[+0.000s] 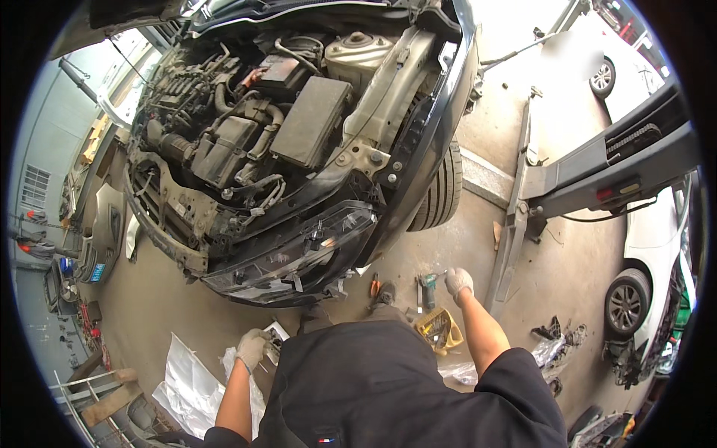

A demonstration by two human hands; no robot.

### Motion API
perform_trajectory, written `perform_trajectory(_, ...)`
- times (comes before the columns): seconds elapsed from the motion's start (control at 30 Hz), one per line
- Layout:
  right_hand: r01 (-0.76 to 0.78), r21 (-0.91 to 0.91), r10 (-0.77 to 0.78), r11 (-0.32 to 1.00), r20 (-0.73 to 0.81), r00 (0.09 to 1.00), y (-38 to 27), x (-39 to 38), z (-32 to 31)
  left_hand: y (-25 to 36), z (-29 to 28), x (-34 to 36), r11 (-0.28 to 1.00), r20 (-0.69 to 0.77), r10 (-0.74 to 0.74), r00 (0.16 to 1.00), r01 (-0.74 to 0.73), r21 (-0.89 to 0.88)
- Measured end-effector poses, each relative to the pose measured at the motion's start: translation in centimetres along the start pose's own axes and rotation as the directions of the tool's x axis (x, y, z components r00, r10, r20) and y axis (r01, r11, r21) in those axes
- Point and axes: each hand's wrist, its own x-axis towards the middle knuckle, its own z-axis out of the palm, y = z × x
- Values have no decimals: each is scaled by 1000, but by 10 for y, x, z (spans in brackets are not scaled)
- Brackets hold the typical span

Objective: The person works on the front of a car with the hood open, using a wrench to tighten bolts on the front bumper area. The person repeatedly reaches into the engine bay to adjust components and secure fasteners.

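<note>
My left hand (252,348), in a pale work glove, hangs low on the left with its fingers curled. It is beside a small white-and-dark part (276,334) and clear plastic sheeting (193,384); what it holds is too small to name. My right hand (458,283), gloved too, reaches forward on the right with its fingers closed, and their contents cannot be made out. Close by on the floor stands a green power drill (428,290). A yellow bin of small parts (441,331) is nearer to me. Orange-handled pliers (375,284) lie by my shoe.
In front stands a dark car (418,172) with its hood up, engine bay exposed and front bumper off. A lift post with its arm (597,172) rises on the right, near a white car (635,239). Removed parts (559,336) and a bumper (108,216) lie around.
</note>
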Motion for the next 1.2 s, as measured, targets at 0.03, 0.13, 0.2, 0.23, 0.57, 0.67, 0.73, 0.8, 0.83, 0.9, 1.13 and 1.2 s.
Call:
perform_trajectory(0.03, 40, 137, -33, 990, -52, 998, -30, 4, -4, 12, 2, -10, 994, -32, 6, 999, -10, -104)
perform_trajectory(0.13, 422, -210, -458, 882, -171, 872, -78, 0, -5, 62, 16, -29, 972, -8, 86, 996, -85, -220)
perform_trajectory(0.2, 440, -339, -431, 832, 107, 896, -117, -23, 8, 89, 29, -31, 931, 81, 327, 941, -306, -200)
perform_trajectory(0.23, 356, -340, -283, 870, 247, 927, -180, -80, -7, 88, 28, -32, 901, 121, 414, 902, -387, -197)
perform_trajectory(0.57, 686, -447, -540, 574, 424, 728, -315, -240, 79, 148, 33, -81, 282, 493, 718, 491, -853, 439)
perform_trajectory(0.67, 666, -439, -548, 603, 378, 746, -322, -254, 116, 114, 7, -63, 162, 568, 734, 372, -909, 385)
perform_trajectory(0.73, 740, -376, -697, 557, 272, 663, -333, -290, 121, 90, -12, -72, 259, 545, 798, 256, -963, 74)
perform_trajectory(0.8, 840, -411, -873, 353, 179, 454, -356, -303, 136, 69, -21, -76, 294, 518, 838, 172, -942, -163)
perform_trajectory(0.83, 870, -430, -935, 240, 137, 326, -367, -311, 141, 58, -20, -76, 358, 518, 833, 196, -904, -234)
perform_trajectory(0.9, 883, -280, -909, 377, 71, 410, -374, -326, 144, 39, -21, -79, 468, 513, 824, 242, -801, -373)
perform_trajectory(1.13, 888, -66, -820, 455, 357, 447, -420, -383, 120, -5, -71, -33, 402, 577, 376, 725, -688, 604)
perform_trajectory(1.2, 962, -55, -843, 266, 471, 260, -433, -402, 131, -21, -73, -41, 471, 497, 484, 720, -693, 546)
